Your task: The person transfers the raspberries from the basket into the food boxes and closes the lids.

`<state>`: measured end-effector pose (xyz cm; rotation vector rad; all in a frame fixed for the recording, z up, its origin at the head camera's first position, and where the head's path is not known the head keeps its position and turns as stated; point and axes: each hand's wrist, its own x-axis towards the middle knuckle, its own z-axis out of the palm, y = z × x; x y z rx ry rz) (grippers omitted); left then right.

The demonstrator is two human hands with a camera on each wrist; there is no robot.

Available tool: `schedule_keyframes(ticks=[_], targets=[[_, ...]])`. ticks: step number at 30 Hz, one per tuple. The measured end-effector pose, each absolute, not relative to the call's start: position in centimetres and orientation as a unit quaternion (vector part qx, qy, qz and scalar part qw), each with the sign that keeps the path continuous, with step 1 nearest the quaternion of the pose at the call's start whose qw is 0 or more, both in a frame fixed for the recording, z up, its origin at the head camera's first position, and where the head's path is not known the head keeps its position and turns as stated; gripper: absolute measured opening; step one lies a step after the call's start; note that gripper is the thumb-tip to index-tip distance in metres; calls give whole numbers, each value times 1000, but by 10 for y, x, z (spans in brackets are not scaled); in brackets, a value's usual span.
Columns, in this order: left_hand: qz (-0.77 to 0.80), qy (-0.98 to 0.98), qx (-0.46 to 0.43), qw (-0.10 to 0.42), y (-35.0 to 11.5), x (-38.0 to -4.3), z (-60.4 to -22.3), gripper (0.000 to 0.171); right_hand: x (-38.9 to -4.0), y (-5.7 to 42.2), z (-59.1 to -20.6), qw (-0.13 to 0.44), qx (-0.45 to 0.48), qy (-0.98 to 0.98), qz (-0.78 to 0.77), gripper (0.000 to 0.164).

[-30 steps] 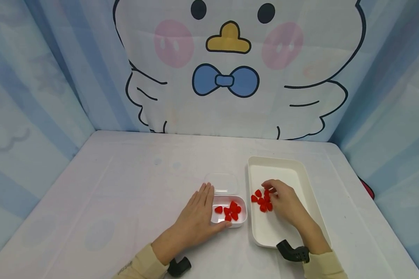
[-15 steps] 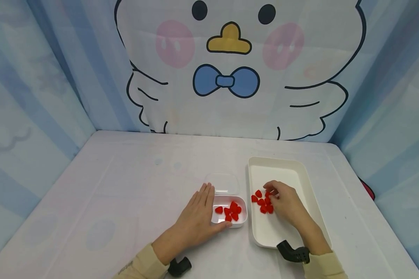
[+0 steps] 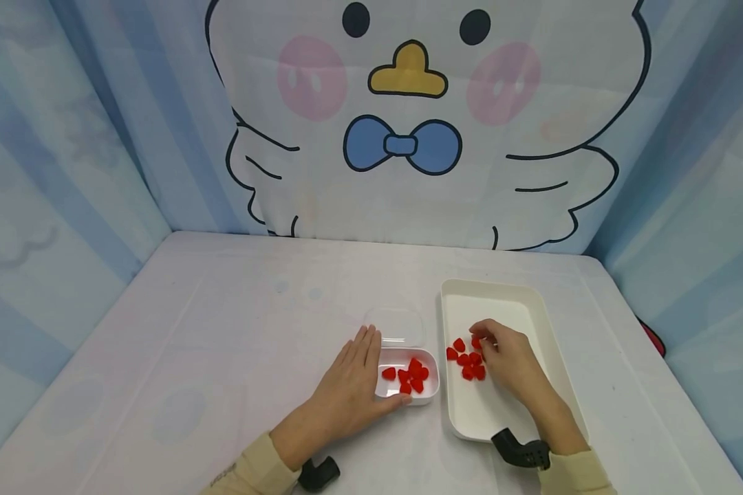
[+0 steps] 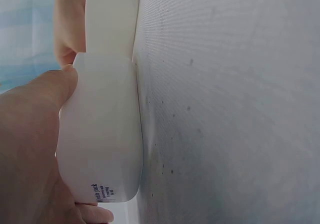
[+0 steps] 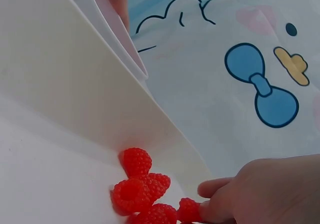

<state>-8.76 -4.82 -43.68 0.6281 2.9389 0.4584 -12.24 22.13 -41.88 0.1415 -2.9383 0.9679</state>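
Note:
My left hand point(image 3: 349, 385) lies along the left side of a small white plastic box point(image 3: 432, 397), fingers straight, thumb across its front. Several red raspberries point(image 3: 415, 366) lie inside the box. In the left wrist view, the thumb presses the rim of the box point(image 4: 102, 129), which bears small dark print. Over the white tray point(image 3: 501, 423), my right hand point(image 3: 509, 354) has its fingertips curled at a raspberry point(image 5: 189, 210) and pinches it. Several other raspberries point(image 5: 132, 196) sit close by, near the tray's left wall; the right thumb is largely hidden in the right wrist view.
A clear plastic lid point(image 3: 395, 324) lies right behind the box. The tray stands just to the box's right, with raised walls. A white cloth covers the table point(image 3: 223, 330); a printed curtain point(image 3: 402, 206) hangs along its back edge.
My right hand has shifted slightly to the right, and the raspberry at its fingertips now sits a little apart from the others. My left hand keeps its place at the box.

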Motion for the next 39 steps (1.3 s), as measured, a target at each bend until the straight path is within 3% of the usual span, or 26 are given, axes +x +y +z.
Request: schedule_keyframes(ticks=[9, 39], targets=[[156, 965, 202, 56, -48, -87, -436, 106, -124, 220, -418, 49, 54, -945, 318, 24], [154, 964, 208, 55, -49, -87, -436, 106, -115, 208, -406, 61, 101, -928, 354, 27]])
